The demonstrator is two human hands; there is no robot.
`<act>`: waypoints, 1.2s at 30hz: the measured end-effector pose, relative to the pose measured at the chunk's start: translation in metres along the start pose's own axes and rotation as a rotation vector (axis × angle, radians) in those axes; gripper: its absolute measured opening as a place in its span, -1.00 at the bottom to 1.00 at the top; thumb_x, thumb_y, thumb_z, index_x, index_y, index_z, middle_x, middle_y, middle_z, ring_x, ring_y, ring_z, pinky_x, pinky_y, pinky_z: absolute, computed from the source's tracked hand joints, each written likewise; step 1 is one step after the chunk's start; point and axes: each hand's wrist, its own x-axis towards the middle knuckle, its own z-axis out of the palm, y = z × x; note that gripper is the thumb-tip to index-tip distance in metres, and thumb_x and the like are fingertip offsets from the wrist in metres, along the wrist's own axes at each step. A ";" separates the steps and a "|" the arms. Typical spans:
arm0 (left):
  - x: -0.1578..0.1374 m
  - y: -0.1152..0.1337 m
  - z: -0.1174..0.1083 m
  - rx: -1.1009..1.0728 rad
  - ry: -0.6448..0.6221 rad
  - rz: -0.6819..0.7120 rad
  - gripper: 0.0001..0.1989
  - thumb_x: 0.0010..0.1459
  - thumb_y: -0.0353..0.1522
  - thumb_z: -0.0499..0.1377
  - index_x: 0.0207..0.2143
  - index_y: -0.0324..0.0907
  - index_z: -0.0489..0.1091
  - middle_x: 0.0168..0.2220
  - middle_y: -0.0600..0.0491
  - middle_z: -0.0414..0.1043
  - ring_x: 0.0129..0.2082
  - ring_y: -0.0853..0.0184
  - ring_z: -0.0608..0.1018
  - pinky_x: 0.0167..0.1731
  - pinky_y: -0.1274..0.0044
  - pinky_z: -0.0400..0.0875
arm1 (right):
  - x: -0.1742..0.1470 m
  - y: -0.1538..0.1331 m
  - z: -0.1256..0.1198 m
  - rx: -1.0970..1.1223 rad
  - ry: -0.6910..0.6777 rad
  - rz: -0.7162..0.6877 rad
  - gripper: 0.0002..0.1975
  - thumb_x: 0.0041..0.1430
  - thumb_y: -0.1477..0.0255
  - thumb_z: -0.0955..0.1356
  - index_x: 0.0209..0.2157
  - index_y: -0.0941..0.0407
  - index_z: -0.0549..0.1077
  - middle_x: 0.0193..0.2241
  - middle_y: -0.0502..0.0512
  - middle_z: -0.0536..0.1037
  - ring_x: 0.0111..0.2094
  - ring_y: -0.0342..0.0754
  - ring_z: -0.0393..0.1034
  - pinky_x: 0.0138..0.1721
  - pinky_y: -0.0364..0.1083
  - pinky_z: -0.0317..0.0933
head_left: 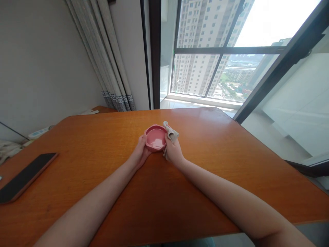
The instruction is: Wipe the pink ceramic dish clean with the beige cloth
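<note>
A shallow pink bowl (156, 138) with a wavy rim is held over the middle of the wooden table, its glossy inside facing me. My left hand (142, 151) grips its left side, thumb at the rim and fingers beneath. At the bowl's right edge is my right hand (174, 150), closed around a crumpled light grey cloth (171, 133) that touches the rim. Part of the cloth sticks up above the hand, and a bit hangs below it. The fingers behind the bowl are hidden.
A dark phone-like slab (28, 176) with a reddish edge lies on the table (102, 137) at left. Farther back are a white remote-like object (38, 133) and a grey curtain (102, 51). Beyond the table stand a dark door frame (155, 55) and a window.
</note>
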 end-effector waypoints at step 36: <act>0.015 -0.007 -0.017 -0.016 0.401 0.161 -0.79 -0.05 -0.43 0.18 -0.28 -0.16 0.35 -0.31 0.10 0.44 -0.26 0.39 0.46 -0.16 0.56 0.33 | -0.025 -0.002 0.020 0.044 -0.077 -0.001 -0.41 0.17 0.14 0.26 0.20 0.06 0.19 0.23 0.07 0.18 0.26 -0.01 0.00 0.27 0.03 -0.12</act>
